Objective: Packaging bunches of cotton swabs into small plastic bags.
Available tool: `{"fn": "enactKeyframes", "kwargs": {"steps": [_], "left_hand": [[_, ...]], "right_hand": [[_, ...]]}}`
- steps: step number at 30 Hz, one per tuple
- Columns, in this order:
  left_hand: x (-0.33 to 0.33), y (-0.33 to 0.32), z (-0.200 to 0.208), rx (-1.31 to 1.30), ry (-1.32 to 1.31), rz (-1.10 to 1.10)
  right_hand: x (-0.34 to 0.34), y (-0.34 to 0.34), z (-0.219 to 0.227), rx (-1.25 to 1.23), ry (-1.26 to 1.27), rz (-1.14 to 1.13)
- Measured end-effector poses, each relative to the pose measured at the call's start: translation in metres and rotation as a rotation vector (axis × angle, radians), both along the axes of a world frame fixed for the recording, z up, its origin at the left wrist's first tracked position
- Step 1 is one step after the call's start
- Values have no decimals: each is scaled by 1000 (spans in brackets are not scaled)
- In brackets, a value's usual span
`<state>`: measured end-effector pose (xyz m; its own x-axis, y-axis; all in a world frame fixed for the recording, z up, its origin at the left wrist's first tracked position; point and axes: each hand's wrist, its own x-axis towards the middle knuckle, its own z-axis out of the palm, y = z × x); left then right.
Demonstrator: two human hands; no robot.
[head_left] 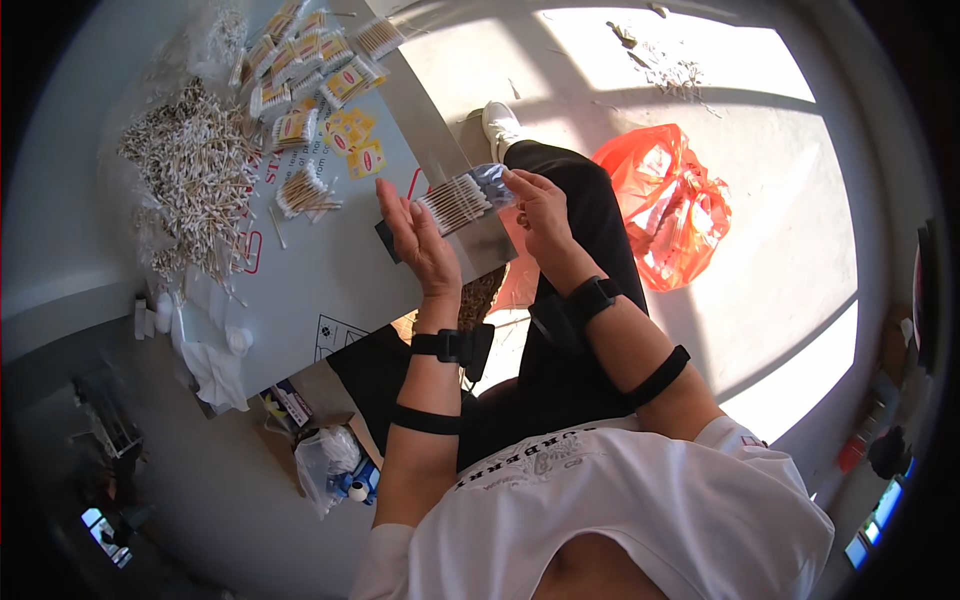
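In front of me is a small clear bag of cotton swabs (458, 205), its swabs lined up side by side and its loose plastic end to the right. My right hand (543, 208) pinches that plastic end between thumb and fingers. At the bag's other end, my left hand (428, 248) is held palm up with fingers stretched out, touching or nearly touching the swab tips. Left of it on the grey table lie a small bundle of swabs (303, 192), a single swab (278, 228) and several yellow-and-white cards (352, 140).
A large heap of loose swabs (195, 165) covers the table's left side. Filled packs (318, 60) are piled at the back. An orange-red plastic bag (665, 210) stands on the floor at right, with scattered swabs (675, 75) beyond. Below the table is an open box (325, 450).
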<state>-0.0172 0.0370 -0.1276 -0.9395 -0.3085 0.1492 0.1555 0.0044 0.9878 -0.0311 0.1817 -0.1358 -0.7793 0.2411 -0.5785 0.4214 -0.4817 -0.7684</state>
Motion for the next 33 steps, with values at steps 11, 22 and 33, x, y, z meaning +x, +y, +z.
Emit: {"fn": "enactKeyframes", "kwargs": {"steps": [11, 22, 33], "left_hand": [[-2, 8, 9, -36, -15, -23], [-7, 13, 4, -89, -2, -30], [-4, 15, 3, -3, -15, -20]], "right_hand": [[-11, -4, -13, -458, 119, -41], [-8, -5, -9, -312, 243, 77], [-23, 30, 36, 1170, 706, 596]]}}
